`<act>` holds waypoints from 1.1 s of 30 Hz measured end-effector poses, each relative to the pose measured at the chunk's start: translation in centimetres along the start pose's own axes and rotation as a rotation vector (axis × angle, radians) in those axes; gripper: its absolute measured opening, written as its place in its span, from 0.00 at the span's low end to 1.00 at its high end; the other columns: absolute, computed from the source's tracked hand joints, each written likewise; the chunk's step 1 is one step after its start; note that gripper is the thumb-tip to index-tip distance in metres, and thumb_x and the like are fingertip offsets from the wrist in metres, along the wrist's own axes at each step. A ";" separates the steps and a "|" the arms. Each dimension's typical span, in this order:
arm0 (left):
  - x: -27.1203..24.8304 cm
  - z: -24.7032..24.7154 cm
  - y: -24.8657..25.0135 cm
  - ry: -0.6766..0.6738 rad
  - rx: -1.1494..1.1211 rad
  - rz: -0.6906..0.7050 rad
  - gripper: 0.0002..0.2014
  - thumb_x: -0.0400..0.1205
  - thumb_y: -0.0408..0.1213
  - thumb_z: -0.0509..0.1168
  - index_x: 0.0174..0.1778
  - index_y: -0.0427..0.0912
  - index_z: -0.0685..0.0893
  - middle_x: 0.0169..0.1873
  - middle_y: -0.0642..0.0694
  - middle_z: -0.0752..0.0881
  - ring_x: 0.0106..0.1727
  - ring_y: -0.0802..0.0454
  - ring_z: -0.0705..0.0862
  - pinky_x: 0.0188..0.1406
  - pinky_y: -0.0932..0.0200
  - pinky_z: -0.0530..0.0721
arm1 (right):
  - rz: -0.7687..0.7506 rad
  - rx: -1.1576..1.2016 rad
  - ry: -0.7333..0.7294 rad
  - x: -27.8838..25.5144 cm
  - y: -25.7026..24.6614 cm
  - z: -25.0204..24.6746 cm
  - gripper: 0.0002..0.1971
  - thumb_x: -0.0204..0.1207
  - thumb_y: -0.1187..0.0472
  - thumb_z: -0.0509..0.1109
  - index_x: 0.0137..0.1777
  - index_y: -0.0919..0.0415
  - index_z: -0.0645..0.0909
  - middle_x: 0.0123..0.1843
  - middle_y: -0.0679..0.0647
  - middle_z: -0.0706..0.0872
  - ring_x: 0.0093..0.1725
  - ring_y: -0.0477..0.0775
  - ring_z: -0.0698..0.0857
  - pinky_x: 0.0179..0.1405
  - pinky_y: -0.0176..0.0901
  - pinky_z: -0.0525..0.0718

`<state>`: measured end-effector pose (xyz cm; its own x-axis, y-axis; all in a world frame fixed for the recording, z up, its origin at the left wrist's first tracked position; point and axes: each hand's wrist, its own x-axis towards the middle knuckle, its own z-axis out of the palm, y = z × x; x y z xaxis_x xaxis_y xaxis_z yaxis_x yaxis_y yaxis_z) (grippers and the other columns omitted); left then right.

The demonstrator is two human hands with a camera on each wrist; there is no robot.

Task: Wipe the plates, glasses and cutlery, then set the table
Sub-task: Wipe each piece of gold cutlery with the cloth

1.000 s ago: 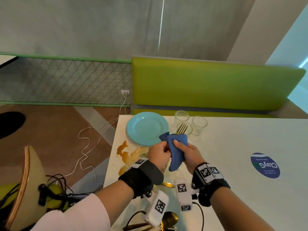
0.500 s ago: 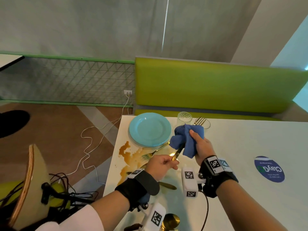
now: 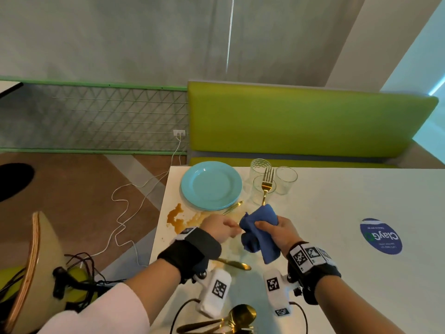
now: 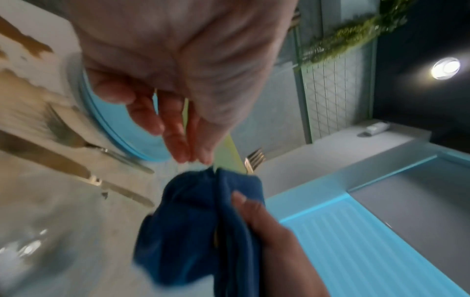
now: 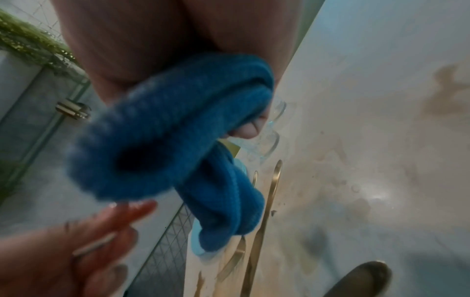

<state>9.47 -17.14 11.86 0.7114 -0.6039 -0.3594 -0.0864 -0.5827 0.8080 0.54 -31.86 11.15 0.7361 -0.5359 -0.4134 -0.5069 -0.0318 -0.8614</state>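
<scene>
A gold fork (image 3: 266, 182) is held above the white table (image 3: 349, 203), its tines pointing away over the glasses (image 3: 285, 179). My left hand (image 3: 232, 229) pinches the end of the fork's handle (image 4: 225, 149). My right hand (image 3: 269, 227) grips a blue cloth (image 3: 258, 233) bunched round the fork's shaft, right next to my left fingers. In the right wrist view the cloth (image 5: 178, 130) fills the middle and hides the shaft. Two stacked turquoise plates (image 3: 212, 185) lie at the table's far left corner.
A brown spill (image 3: 178, 216) marks the table's left edge by the plates. A second fork (image 3: 233, 206) pokes out from under the plates, a gold knife (image 3: 232, 264) lies under my left wrist, and a gold spoon (image 3: 242, 315) sits near the front edge. A green bench (image 3: 301, 121) stands behind.
The cloth has slid back down the fork from the tines towards my left hand, so the tines are bare. The hands have come together and the fork now points straight away.
</scene>
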 end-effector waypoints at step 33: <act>-4.7 2.0 -10.6 -0.456 0.737 0.024 0.14 0.78 0.45 0.67 0.54 0.42 0.88 0.53 0.45 0.89 0.53 0.48 0.85 0.55 0.58 0.79 | 0.095 -0.598 -0.051 -1.2 3.8 -2.2 0.21 0.69 0.49 0.74 0.58 0.61 0.79 0.49 0.54 0.83 0.49 0.54 0.80 0.46 0.42 0.75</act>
<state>5.63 -9.20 4.01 0.3684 -0.6877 -0.6256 -0.6403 -0.6755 0.3656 -3.21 -33.21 9.02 0.6883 -0.5188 -0.5071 -0.7248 -0.4623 -0.5108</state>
